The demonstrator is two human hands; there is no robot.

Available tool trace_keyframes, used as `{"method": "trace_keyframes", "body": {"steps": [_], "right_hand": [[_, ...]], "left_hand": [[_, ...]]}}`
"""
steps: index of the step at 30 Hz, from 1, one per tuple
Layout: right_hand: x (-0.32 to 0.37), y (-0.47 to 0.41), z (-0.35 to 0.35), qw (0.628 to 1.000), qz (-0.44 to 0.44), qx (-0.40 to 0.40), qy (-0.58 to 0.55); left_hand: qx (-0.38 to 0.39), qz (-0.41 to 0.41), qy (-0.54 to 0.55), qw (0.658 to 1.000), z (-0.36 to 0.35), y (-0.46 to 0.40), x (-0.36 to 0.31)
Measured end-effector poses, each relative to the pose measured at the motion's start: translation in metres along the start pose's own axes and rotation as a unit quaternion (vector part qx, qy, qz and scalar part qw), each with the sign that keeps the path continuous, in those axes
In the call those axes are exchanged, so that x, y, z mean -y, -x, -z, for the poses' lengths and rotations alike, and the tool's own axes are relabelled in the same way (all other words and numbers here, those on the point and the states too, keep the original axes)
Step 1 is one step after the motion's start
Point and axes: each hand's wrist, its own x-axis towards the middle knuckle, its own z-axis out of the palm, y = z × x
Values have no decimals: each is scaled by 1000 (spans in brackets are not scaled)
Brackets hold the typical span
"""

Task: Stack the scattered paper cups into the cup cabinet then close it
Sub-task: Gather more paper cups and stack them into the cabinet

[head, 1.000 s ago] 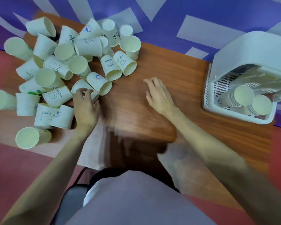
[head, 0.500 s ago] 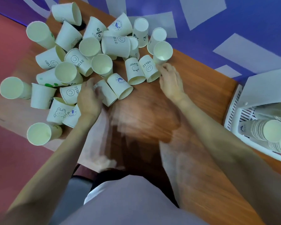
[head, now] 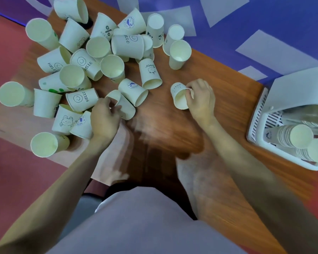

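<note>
Several white paper cups (head: 84, 66) with printed faces and words lie scattered over the left half of the wooden table (head: 218, 92). My left hand (head: 104, 119) grips a tipped cup (head: 124, 106) at the pile's near edge. My right hand (head: 200, 97) holds another cup (head: 178, 97) by its rim, apart from the pile, mouth facing me. The white cup cabinet (head: 299, 92) stands open at the right table edge, with two stacks of nested cups (head: 294, 137) lying inside it.
A lone upright cup (head: 179, 54) stands at the far side of the table. One cup (head: 44, 144) sits near the front left corner. Red floor lies to the left and purple patterned floor beyond the table.
My right hand reached to the pile's right edge, took a cup and drew it toward me. My left hand closed on a cup at the pile's near edge. The view shifted left.
</note>
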Motion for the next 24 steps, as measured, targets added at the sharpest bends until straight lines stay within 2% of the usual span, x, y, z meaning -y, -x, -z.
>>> {"method": "trace_keyframes", "body": {"steps": [5, 9, 13, 19, 24], "right_hand": [[-15, 53, 37, 995, -92, -1, -45], [-32, 93, 73, 985, -143, -57, -73], [-57, 130, 105, 967, -216, -103, -84], [-103, 178, 153, 939, -277, -185, -85], [-148, 199, 197, 897, -328, -280, -94]], "left_hand": [[1, -95, 45, 994, 5, 30, -19], [64, -209, 84, 972, -4, 52, -48], [120, -286, 92, 946, -25, 70, -89], [179, -388, 94, 899, -68, 101, -169], [202, -489, 158, 834, -92, 128, -249]]}}
